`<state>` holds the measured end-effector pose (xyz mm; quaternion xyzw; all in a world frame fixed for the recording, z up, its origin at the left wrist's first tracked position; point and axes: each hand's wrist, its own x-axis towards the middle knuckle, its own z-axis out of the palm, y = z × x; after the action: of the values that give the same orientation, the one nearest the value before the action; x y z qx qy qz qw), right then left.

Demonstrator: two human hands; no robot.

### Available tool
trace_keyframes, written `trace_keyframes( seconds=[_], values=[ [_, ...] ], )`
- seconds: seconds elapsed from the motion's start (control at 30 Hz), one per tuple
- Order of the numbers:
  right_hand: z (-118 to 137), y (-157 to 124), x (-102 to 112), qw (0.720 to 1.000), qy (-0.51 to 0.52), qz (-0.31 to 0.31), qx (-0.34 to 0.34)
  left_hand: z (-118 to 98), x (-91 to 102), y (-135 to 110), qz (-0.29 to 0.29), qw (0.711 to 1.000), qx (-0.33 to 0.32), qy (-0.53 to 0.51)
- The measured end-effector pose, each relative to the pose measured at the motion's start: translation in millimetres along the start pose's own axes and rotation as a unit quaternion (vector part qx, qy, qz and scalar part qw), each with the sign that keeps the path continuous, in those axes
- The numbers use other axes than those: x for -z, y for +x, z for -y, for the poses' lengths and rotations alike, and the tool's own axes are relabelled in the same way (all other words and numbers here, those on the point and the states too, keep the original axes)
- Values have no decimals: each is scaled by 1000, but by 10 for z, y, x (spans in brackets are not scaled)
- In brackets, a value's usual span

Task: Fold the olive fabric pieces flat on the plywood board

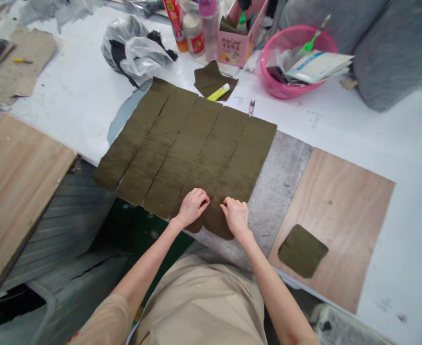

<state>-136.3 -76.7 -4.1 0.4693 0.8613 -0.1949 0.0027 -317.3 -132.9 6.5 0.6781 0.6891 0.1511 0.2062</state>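
Rows of overlapping olive fabric pieces (185, 139) lie in long columns on a grey board (280, 167) in front of me. Near their close edge, my left hand (195, 207) is closed, thumb and fingers pinched together at a fabric piece. A short way to its right, my right hand (235, 214) is closed in the same manner on the fabric of the rightmost column. The fingertips partly hide what they grip. One separate olive fabric square (303, 250) lies on a wooden board (354, 215) to the right.
Beyond the fabric are a yellow marker (218, 92) on an olive scrap (211, 76), small thread snips (251, 107), a pink basin (300, 88), a pink box (234, 48), bottles and a clear plastic bag (135, 50). Another wooden board (20, 177) juts in at the left.
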Motion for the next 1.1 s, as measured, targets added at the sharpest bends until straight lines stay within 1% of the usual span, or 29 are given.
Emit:
trace_keyframes(
  seconds=[0.13, 0.23, 0.3, 0.37, 0.53, 0.7, 0.8, 0.9, 0.97, 1.03, 1.1],
  values=[
    [-4, -5, -8, 1000, 6, -4, 1, -9, -90, -65, -54, 998, 15, -39],
    [-8, -10, -18, 1000, 9, -6, -2, -32, -161, -87, -101, 992, 44, -63],
    [-9, -16, -26, 1000, 12, -11, -3, -51, -205, -93, -127, 988, 66, -64],
    [-9, -23, -30, 1000, 14, -18, -3, -70, -237, -93, -140, 986, 78, -56],
    [-3, -31, -21, 1000, 18, -24, -7, -104, -260, -66, -145, 984, 89, -45],
    [-1, -29, -15, 999, 24, -19, -11, -115, -278, -55, -165, 981, 93, -45],
    [-1, -23, -28, 999, 30, -17, -13, -123, -323, -89, -160, 985, 55, -24],
    [7, -22, -28, 999, 33, -15, -16, -136, -384, -126, -122, 992, -8, 2],
    [14, -39, -3, 999, 36, -14, -16, -144, -421, -139, -98, 994, -36, 18],
    [12, -82, 34, 999, 43, -18, -25, -149, -446, -142, -93, 994, -43, 30],
    [-7, -145, 67, 997, 48, -27, -56, -153, -456, -140, -99, 994, -40, 34]
  ],
)
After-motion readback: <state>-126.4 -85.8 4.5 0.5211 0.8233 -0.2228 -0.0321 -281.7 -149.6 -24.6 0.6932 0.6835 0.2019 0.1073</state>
